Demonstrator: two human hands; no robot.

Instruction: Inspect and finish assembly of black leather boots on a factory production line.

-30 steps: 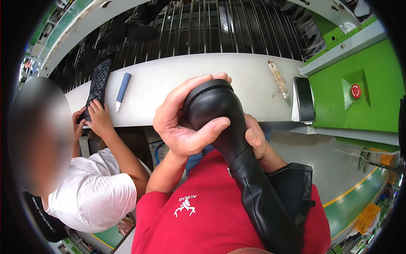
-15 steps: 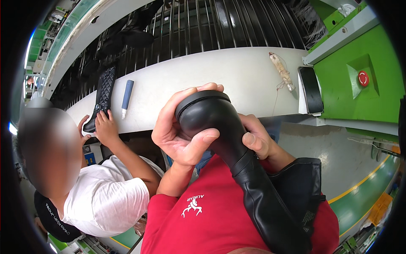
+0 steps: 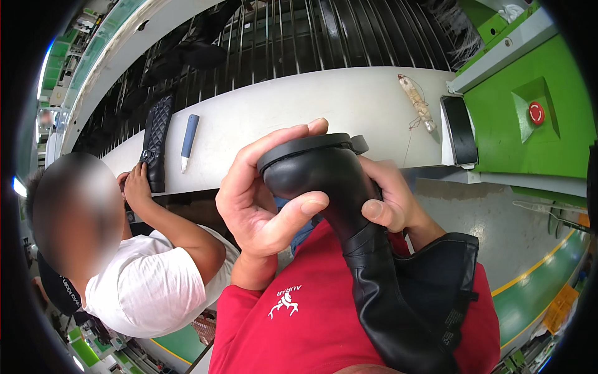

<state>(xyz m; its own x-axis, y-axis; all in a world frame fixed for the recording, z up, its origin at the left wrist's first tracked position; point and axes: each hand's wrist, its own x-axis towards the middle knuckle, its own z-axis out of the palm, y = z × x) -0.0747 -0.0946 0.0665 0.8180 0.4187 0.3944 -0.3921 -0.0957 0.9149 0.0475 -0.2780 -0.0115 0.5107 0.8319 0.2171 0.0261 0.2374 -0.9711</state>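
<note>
A tall black leather boot [image 3: 324,177] is held up in front of my chest, its toe end toward the bench and its shaft hanging down over my red shirt. My left hand [image 3: 258,199] grips the toe end, fingers round the sole's edge and thumb on the upper. Closed on the other side near the ankle, my right hand [image 3: 389,202] presses its thumb against the leather; its other fingers are partly hidden behind the boot. The dark sole edge and heel show at the top. The shaft's top flap lies open at the right.
On the white bench [image 3: 268,103] lie a blue-handled tool [image 3: 190,140], a thread-wrapped cone [image 3: 416,103] and a black phone-like slab [image 3: 459,131]. A co-worker [image 3: 156,274] at left touches a quilted black boot [image 3: 157,137]. Metal rollers [image 3: 299,37] run behind; a green machine panel [image 3: 532,118] stands right.
Both my hands have tilted the boot slightly, bringing more of its sole edge and heel into sight. The co-worker's hands and the quilted boot have shifted.
</note>
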